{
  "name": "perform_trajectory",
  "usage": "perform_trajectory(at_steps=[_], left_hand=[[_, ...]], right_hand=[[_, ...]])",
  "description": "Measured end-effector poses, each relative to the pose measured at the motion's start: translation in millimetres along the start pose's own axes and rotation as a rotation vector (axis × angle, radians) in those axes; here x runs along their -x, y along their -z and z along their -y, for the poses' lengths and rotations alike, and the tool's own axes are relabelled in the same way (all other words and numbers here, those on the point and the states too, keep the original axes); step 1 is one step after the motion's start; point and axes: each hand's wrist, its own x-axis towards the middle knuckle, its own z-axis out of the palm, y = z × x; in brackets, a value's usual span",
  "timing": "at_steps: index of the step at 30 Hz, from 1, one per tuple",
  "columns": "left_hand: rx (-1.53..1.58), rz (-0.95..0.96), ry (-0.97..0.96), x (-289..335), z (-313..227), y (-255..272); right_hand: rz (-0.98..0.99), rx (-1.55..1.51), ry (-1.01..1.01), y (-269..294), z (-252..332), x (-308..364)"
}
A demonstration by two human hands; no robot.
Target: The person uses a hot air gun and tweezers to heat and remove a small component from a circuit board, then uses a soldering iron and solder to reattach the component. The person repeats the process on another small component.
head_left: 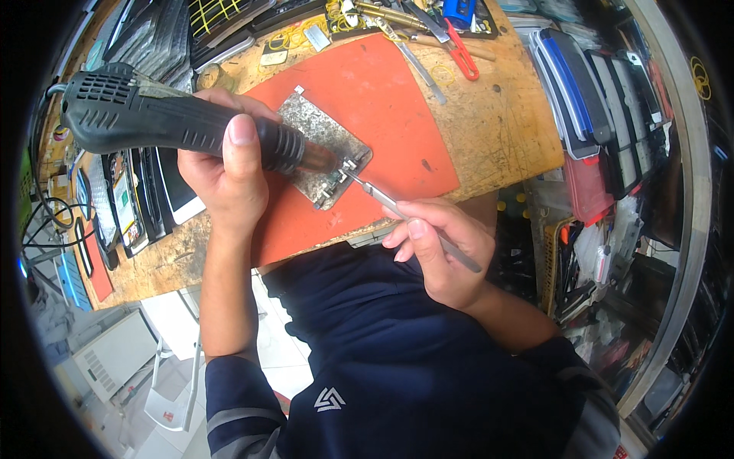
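My left hand (229,164) is wrapped round a black hot air gun (176,118), its thumb along the near side of the barrel. The gun's metal nozzle (317,158) points right, at the lower right part of a stained grey metal plate (313,126). Small metal clamps and a small dark part (334,183) sit on that end of the plate; the part's details are too small to tell. In my right hand (451,249) a slim silver scalpel (394,205) is pinched between thumb and fingers. Its tip reaches the clamps, close to the nozzle; whether it touches is unclear.
The plate lies on an orange mat (382,99) on a worn wooden bench (505,122). Red-handled pliers (461,57) and other hand tools lie at the back. Phone parts and screens (180,183) stand at the left. Plastic cases (569,99) are stacked at the right.
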Motion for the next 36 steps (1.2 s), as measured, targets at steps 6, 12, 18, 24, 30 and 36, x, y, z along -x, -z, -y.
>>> perform_trajectory(at_steps=[6, 12, 18, 24, 30, 36], left_hand=[[0.019, -0.010, 0.008, 0.8, -1.5, -0.3], [0.044, -0.014, 0.010, 0.5, -2.1, -0.7], [0.057, -0.019, 0.012, 0.8, -2.7, -1.8], [0.058, -0.003, 0.017, 0.7, -3.1, -0.7], [0.031, -0.008, 0.012, 0.7, -2.4, -0.1], [0.056, -0.011, 0.008, 0.7, -2.6, 0.4]], right_hand=[[-0.063, -0.175, -0.153, -1.0, 2.5, 1.5], [-0.036, -0.153, -0.155, 2.9, 5.7, -1.6], [-0.010, -0.036, -0.025, 3.2, 3.5, -2.0], [0.017, 0.065, 0.093, 3.2, 1.6, -4.5], [0.037, 0.163, 0.183, 2.6, 3.1, -5.9], [0.067, 0.346, 0.369, 2.4, -0.7, -7.6]])
